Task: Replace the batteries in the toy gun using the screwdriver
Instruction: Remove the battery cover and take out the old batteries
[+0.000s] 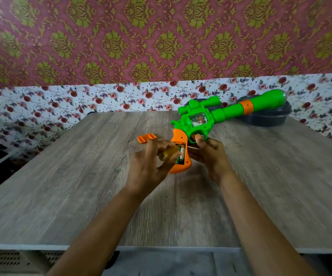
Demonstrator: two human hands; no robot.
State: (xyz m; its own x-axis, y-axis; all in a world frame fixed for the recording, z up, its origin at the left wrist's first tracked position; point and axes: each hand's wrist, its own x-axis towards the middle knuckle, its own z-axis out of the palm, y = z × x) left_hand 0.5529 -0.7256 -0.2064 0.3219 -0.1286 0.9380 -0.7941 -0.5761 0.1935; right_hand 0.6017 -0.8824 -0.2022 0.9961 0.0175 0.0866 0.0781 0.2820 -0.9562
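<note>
**Mia:** Where is the toy gun point(199, 120)?

**Sam:** It is over the wooden table point(81, 176), a bit past the middle. The green barrel points away to the right. The orange handle points back at the person.

**Mia:** Who holds it?

**Sam:** The person's right hand point(211, 154) does. Its fingers are wrapped round the handle from the right side, and the thumb sits up by the trigger.

**Mia:** And the left hand point(151, 162)?

**Sam:** Its fingers are curled round a screwdriver point(169, 153) with a yellow handle. The tip end goes to the open hole in the gun's handle.

**Mia:** What is in the hole?

**Sam:** The batteries point(181, 154) sit there (the picture is too blurry to count them).

**Mia:** Where is the lid for the hole?

**Sam:** The small orange cover point(146, 138) lies flat on the table, just left of the gun and just past the left hand.

**Mia:** Anything else?

**Sam:** A dark tub point(266, 118) stands at the far right of the table, behind the barrel.
</note>
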